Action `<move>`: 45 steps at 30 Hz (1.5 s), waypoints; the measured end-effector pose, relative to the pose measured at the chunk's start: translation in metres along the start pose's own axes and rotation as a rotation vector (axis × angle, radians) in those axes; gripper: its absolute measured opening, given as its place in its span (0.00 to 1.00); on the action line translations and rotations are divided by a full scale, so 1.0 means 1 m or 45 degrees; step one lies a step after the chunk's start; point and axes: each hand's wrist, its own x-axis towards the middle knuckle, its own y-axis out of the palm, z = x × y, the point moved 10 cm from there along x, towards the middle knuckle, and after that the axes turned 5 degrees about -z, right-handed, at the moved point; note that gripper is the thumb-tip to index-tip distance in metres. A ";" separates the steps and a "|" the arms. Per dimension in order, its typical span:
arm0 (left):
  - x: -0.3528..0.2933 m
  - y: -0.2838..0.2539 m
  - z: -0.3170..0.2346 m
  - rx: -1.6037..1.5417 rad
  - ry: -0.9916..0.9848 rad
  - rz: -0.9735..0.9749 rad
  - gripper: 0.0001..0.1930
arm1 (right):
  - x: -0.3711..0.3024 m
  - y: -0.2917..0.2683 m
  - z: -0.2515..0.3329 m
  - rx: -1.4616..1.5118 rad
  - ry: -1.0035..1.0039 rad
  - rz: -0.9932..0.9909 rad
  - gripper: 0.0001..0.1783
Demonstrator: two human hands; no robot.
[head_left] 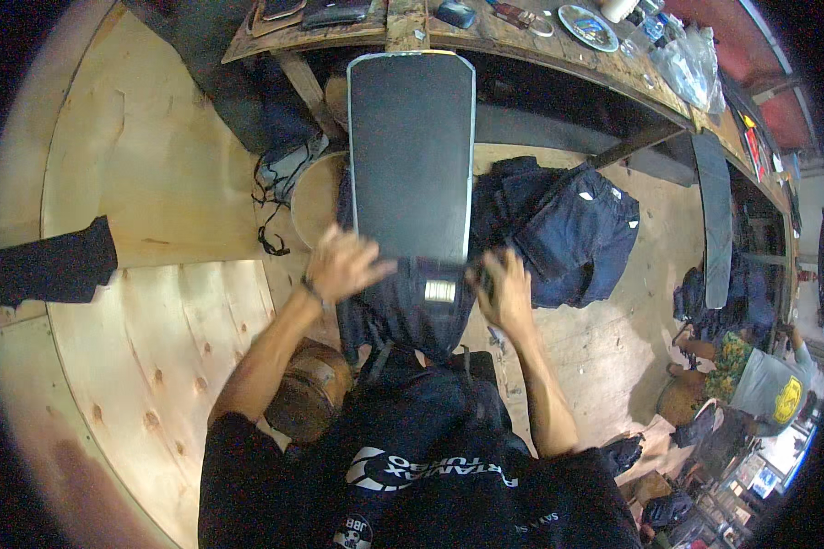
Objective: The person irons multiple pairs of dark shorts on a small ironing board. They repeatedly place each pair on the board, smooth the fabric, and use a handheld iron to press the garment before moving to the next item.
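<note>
A long dark board (412,156) with a pale rim juts toward me from the workbench. Dark jeans (403,306) are drawn over its near end, a small pale label showing on them. My left hand (343,263) is at the left edge of the cloth, its outstretched fingers smeared by motion. At the right edge my right hand (505,288) has its bent fingers closed on the cloth.
The wooden workbench (558,50) spans the far side, holding a plate (588,29) and a plastic bag (691,69). Folded jeans (577,233) lie right of the board. A round wooden stool (309,389) is at my left. Another person (760,380) sits at far right.
</note>
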 end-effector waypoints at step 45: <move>0.208 0.151 0.130 0.182 -0.335 0.852 0.39 | 0.129 -0.001 -0.001 0.480 0.286 -0.562 0.42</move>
